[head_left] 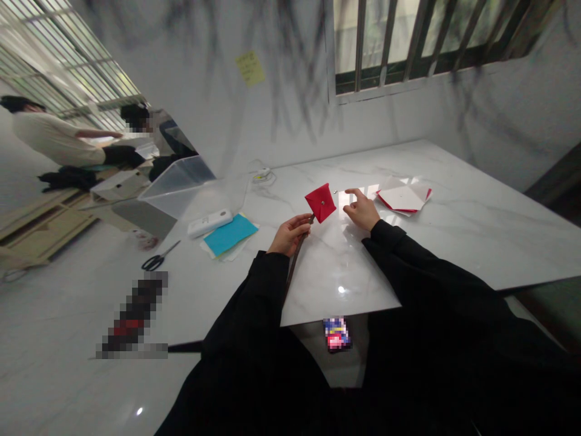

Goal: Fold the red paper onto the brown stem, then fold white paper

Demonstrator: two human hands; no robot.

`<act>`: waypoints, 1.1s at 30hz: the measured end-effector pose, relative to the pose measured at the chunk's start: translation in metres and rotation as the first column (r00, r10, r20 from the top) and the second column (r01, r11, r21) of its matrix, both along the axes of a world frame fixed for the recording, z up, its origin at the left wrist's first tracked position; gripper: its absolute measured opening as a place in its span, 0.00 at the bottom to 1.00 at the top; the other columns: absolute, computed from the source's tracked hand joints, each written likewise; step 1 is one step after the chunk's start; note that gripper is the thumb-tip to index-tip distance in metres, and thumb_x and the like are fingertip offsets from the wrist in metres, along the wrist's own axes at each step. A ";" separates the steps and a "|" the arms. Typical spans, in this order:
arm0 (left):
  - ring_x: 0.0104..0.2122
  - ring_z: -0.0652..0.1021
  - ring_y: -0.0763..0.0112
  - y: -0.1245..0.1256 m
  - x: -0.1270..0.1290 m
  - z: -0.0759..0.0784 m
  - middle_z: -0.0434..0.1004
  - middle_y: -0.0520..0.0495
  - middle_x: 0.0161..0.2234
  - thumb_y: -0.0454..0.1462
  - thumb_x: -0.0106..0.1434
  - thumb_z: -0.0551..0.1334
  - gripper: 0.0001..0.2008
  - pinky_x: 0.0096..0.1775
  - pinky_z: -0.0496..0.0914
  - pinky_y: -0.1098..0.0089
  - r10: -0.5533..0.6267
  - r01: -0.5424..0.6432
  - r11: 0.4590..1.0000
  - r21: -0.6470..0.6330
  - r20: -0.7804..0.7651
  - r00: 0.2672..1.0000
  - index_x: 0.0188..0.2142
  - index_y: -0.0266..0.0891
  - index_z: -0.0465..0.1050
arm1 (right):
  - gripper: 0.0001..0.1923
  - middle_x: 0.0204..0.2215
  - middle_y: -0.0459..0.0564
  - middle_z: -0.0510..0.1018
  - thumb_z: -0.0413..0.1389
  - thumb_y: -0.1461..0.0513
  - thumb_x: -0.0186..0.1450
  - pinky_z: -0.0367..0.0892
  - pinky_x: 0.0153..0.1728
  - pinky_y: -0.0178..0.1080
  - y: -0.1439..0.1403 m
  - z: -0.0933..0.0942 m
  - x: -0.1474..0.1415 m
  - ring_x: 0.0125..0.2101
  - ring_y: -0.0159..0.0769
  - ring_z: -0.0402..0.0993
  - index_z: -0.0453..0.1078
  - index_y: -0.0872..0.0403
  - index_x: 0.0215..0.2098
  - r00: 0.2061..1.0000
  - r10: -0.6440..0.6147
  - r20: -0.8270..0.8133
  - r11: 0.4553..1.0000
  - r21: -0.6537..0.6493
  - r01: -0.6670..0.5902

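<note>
My left hand [289, 235] is closed around a thin brown stick [296, 257], gripping it near its upper end. At that end sits a folded red paper piece [321, 203], pinwheel-like, with a small shiny pin or bead at its middle. My right hand [362, 209] is empty above the table, index finger and thumb apart, pointing toward the red paper without touching it. A tiny shiny bit [335, 192] lies between the paper and that fingertip; its kind is too small to tell. Right of this hand lie folded white and red papers [402, 195].
Scissors [157, 260], blue paper sheets [230, 235] and a white oblong device [210, 223] are on the marble-patterned table [463, 224] to the left. A clear plastic box [181, 181] stands behind them. Two people sit at the far left.
</note>
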State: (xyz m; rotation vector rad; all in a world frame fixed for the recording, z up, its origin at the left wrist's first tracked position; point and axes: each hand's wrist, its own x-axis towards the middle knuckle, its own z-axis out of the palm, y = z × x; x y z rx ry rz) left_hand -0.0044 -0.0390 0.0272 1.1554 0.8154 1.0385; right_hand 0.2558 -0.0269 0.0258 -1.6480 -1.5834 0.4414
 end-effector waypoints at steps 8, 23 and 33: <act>0.30 0.74 0.76 0.001 0.000 0.000 0.81 0.44 0.39 0.38 0.47 0.79 0.25 0.36 0.69 0.70 0.019 -0.019 1.000 -0.005 0.001 1.000 0.46 0.35 0.83 | 0.14 0.19 0.43 0.72 0.53 0.62 0.61 0.55 0.29 0.34 -0.003 0.002 -0.007 0.23 0.30 0.62 0.82 0.56 0.29 0.858 0.513 -0.032 0.833 -0.225 -0.506; 0.31 0.75 0.74 0.000 -0.001 0.000 0.83 0.42 0.43 0.38 0.48 0.79 0.25 0.37 0.70 0.69 0.051 -0.051 0.999 -0.006 -0.002 0.999 0.47 0.36 0.82 | 0.26 0.32 0.51 0.83 0.58 0.65 0.62 0.68 0.40 0.37 0.000 0.001 -0.002 0.34 0.37 0.77 0.76 0.59 0.58 0.998 0.051 -0.043 0.989 -0.140 -0.057; 0.29 0.74 0.77 0.002 0.000 -0.001 0.82 0.45 0.39 0.39 0.46 0.79 0.26 0.33 0.67 0.72 0.051 -0.052 0.999 0.006 0.004 0.999 0.45 0.36 0.83 | 0.12 0.14 0.38 0.60 0.56 0.59 0.61 0.47 0.23 0.34 -0.011 0.006 -0.016 0.17 0.26 0.51 0.78 0.58 0.31 0.762 0.550 -0.340 0.712 -0.285 -0.641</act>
